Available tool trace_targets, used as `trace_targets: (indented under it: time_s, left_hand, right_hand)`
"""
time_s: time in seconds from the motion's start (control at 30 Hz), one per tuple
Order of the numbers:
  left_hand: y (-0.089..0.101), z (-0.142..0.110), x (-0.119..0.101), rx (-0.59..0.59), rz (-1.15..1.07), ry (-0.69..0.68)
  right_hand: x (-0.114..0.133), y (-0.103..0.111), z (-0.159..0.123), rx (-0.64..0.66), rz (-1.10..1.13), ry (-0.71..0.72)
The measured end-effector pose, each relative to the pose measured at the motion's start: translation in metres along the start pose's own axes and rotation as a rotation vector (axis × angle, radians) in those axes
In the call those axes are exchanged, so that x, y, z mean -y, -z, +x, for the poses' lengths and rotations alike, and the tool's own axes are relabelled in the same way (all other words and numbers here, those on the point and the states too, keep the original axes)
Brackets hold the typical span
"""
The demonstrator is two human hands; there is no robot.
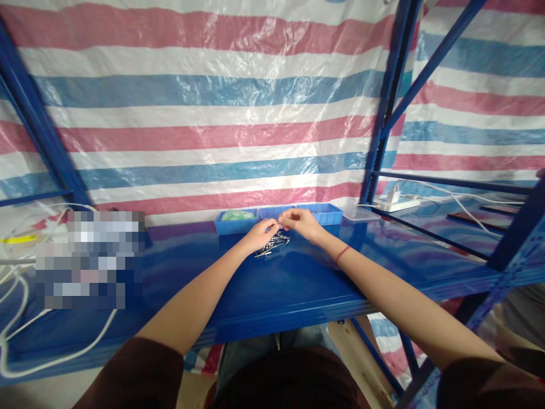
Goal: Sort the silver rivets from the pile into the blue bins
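Note:
My left hand (264,233) and my right hand (301,222) meet fingertip to fingertip above the blue shelf. Both are closed in a pinch, and whatever sits between the fingers is too small to make out. Right below them lies a loose pile of thin, shiny metal pins (272,244), partly covered by my left hand. Behind the hands stand blue plastic bins in a row. The left bin (227,228) holds a green plastic bag (238,215). My right hand hides part of the middle bin (272,211); the right bin (327,215) has small contents I cannot identify.
A clear plastic lid (361,213) lies right of the bins. Farther right is a white power strip (395,203) with cables. White cables (63,360) loop over the shelf's left end, beside a blurred-out patch. Blue metal posts (385,108) frame a striped tarp (213,136).

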State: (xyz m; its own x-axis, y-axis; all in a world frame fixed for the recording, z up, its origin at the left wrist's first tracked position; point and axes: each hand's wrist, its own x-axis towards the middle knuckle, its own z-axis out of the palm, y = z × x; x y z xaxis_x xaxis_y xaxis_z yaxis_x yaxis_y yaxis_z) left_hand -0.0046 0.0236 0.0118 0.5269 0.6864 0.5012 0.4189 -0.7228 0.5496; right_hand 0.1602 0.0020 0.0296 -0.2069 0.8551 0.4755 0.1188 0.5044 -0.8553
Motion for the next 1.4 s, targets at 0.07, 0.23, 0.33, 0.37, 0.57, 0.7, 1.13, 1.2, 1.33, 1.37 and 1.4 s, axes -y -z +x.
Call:
trace_targets:
  time_s: [0.07,0.23,0.33,0.37,0.57,0.7,1.13,1.2,1.33,1.37,1.4]
  left_hand:
    - [-0.002,0.0,0.0,-0.008,-0.016,0.004]
    - [-0.003,0.001,0.0,-0.078,-0.003,-0.025]
    - [-0.001,0.001,-0.001,-0.162,0.036,-0.021]
    - [0.0,0.0,-0.002,-0.198,0.049,-0.012]
    - [0.002,-0.002,-0.001,-0.293,0.106,0.018]
    - [0.001,-0.001,0.004,-0.287,0.122,0.034]
    - [0.005,-0.008,0.006,0.091,0.416,0.013]
    - [0.005,-0.008,0.006,0.137,0.425,-0.02]
    - [0.006,-0.006,0.004,0.187,0.433,-0.12]
    - [0.007,-0.006,0.004,0.187,0.433,-0.127]
    - [0.007,-0.006,0.003,0.184,0.432,-0.128]
  right_hand:
    - [-0.002,0.001,0.001,0.015,-0.069,0.03]
    - [-0.003,0.004,0.002,0.026,-0.293,0.217]
    - [0.002,0.005,-0.001,-0.011,-0.448,0.286]
    - [0.004,0.006,-0.002,-0.022,-0.498,0.292]
    - [0.007,0.01,-0.004,0.053,-0.839,0.266]
    - [-0.002,0.017,0.002,0.065,-0.916,0.075]
    - [-0.021,0.06,0.01,-0.249,-0.767,-0.187]
    - [-0.019,0.048,0.007,-0.027,-0.76,-0.059]
    - [-0.017,0.028,0.001,0.33,-0.741,-0.024]
    - [-0.017,0.025,0.0,0.359,-0.749,-0.033]
    - [-0.018,0.023,-0.001,0.37,-0.761,-0.034]
